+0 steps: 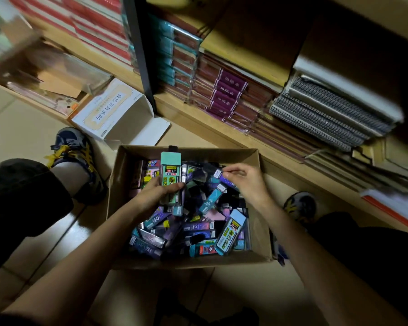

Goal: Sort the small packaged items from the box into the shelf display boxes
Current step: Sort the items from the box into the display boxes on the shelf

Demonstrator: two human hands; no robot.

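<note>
While two bare forearms reach in from the near edge, one open cardboard box (114, 184) sits on the tiled floor between the person's two shoes, the left shoe (74, 149) just beside its far-left corner and the right shoe (299, 205) near its right wall. Small packs fill the box in a loose heap, too many to count, mostly purple, teal and black. One wide pale-blue pack (231, 234) lies tilted against the near-right corner. The left hand (156, 196) has its fingers curled round the lower half of one mint-green pack (170, 169), held upright over the heap, its top level with the far rim. The right hand (247, 182) pinches the end of one slim purple pack (222, 176) between thumb and fingertips, above the far-right part of the pile. Beyond the far rim only a narrow strip of floor separates box from shelf base (222, 131). One white display box (113, 114) lies open at far left, near the rim. Wider bare tile opens to the left. Stacked notebooks (226, 95) crowd the shelf.
</note>
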